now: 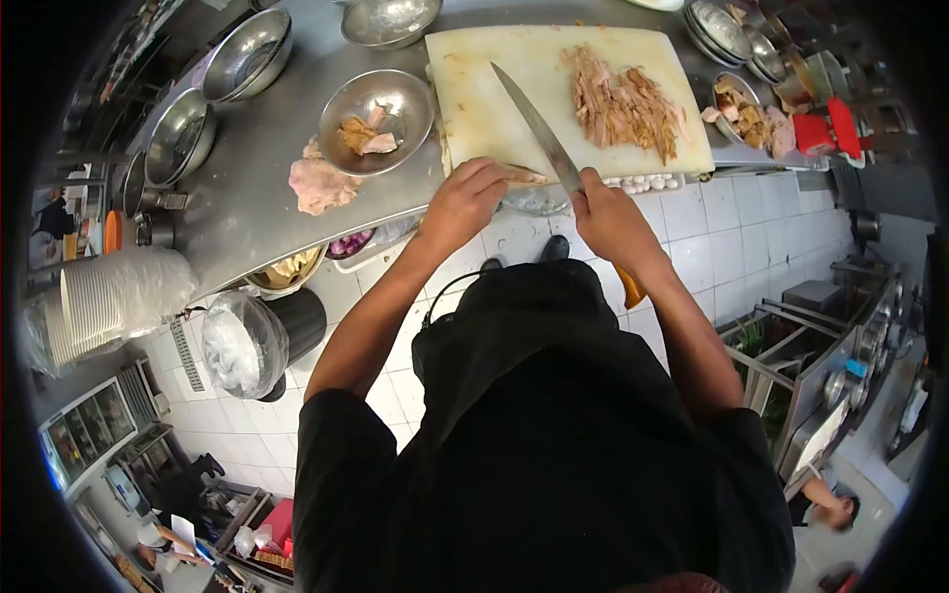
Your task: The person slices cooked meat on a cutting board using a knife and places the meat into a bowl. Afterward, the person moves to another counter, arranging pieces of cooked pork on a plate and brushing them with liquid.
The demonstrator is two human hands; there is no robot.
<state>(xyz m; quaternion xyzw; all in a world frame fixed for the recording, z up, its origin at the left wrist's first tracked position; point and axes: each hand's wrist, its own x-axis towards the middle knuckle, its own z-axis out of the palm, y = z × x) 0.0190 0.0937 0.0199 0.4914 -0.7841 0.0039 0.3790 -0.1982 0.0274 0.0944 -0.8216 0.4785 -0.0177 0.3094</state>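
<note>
With your right hand (615, 225) wrapped round the knife (539, 127) and your left hand (467, 204) curled onto the meat piece (527, 175) at the cutting board's (474, 109) near edge, a slip could cut you.

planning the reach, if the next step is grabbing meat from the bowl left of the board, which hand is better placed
Probably the left hand: it is nearer that bowl, though it touches a piece of meat. The right hand is farther off and grips the knife.
</note>
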